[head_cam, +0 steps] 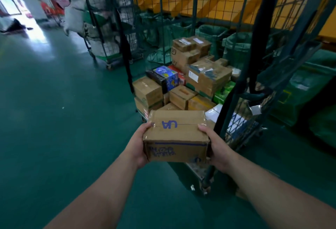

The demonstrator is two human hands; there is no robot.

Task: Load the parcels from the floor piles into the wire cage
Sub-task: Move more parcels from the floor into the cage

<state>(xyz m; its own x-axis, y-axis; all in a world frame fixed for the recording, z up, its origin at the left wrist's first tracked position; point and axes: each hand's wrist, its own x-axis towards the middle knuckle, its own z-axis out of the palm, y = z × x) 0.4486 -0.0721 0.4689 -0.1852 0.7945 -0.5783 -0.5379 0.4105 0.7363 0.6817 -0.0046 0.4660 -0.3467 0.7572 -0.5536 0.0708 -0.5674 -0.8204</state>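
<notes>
A brown cardboard parcel [177, 135] with blue print and clear tape is held in the air between both hands. My left hand [139, 145] grips its left side with the thumb on top. My right hand [216, 147] grips its right side the same way. Just beyond stands the wire cage [234, 90], its open side facing me. Inside it, several cardboard boxes [205, 78] are stacked, together with a blue printed carton [168, 76] and a green pack [222, 92].
A second wire cage [107, 25] packed with white sacks stands at the back left. Green sacks [236, 47] sit behind the cage, more green bags [309, 90] lie at the right. Green floor [63, 119] spreads to the left. A yellow wall runs behind.
</notes>
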